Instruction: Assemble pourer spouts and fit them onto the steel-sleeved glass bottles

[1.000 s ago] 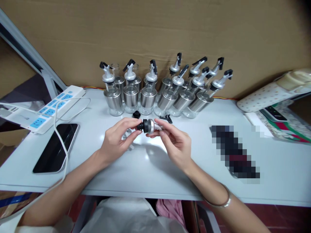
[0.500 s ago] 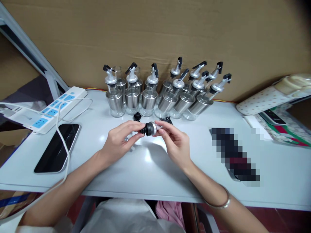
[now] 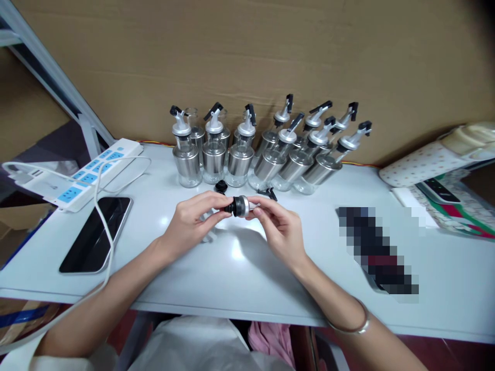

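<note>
Between both hands, above the table, I hold a bottle pourer spout (image 3: 242, 206) lying sideways. My left hand (image 3: 195, 216) pinches its black ribbed stopper end. The silver spout end is gripped by the fingertips of my right hand (image 3: 278, 226), which partly cover it. Just behind my hands a black stopper part (image 3: 220, 186) and a black lever piece (image 3: 268, 193) lie on the table. Further back stand several glass bottles with steel sleeves (image 3: 188, 165), many topped with silver pourers and black levers (image 3: 286, 135).
At left are a white power strip (image 3: 96, 172), a phone (image 3: 96, 234) and a white cable (image 3: 104, 221) crossing near my left forearm. A blurred-out dark object (image 3: 377, 250) lies at right, near a dotted tumbler (image 3: 417, 159). Cardboard (image 3: 247, 46) stands behind the bottles.
The view has shifted slightly, so everything on the table appears a little lower and to the right. Both hands keep their hold on the pourer spout, with the right fingers slightly altered around the silver end.
</note>
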